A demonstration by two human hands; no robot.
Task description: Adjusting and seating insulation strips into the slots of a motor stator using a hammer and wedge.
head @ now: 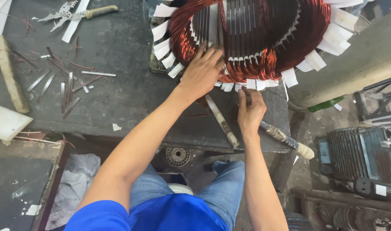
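Stator on bench: left hand fingers spread on copper coil; right hand fingers pinched on paper strip

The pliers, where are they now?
In the head view, the pliers lie at the workbench's far left corner, left of the copper-wound stator, beyond the metal strips.

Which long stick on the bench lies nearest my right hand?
The wrapped stick under the right hand; the pale flat one lies left of it, the wooden one far left.
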